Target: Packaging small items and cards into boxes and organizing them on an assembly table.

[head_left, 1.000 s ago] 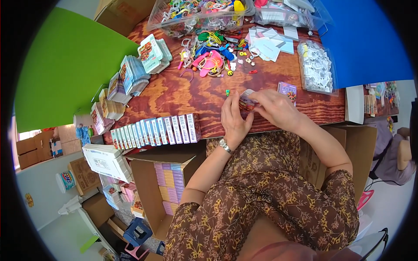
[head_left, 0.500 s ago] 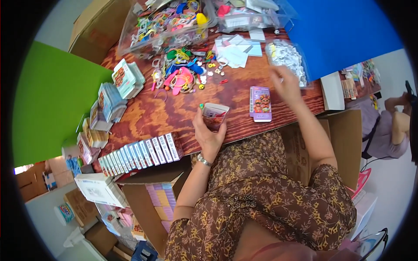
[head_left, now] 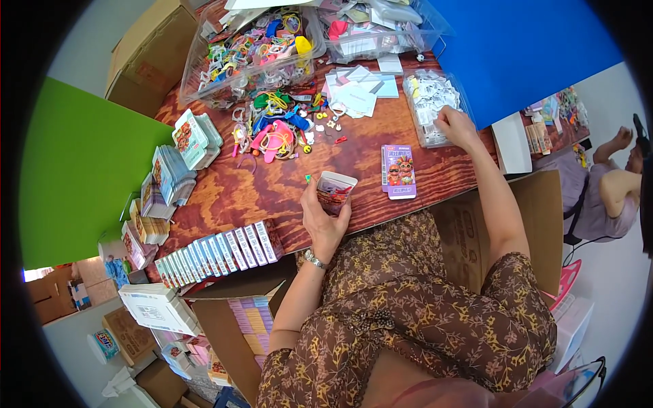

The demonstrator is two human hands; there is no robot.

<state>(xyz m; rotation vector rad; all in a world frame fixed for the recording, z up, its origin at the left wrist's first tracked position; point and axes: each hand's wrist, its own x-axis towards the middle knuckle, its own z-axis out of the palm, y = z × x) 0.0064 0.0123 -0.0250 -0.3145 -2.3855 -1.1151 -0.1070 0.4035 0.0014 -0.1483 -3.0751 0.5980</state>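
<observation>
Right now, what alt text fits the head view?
The left hand holds a small open cardboard box at a reddish wooden table; the right hand is at a clear plastic tray of small white pieces. A purple rectangular carton lies between the hands.

left forearm (head_left: 299, 302) points to roughly 1 o'clock, and the left hand (head_left: 325, 226) is curled in a c shape, thumb (head_left: 346, 215) up near 12. right forearm (head_left: 495, 194) leans to about 11, with the right hand (head_left: 460, 129) at 2 o'clock from the other, fingers bunched, tips kinda hidden tbh.
</observation>
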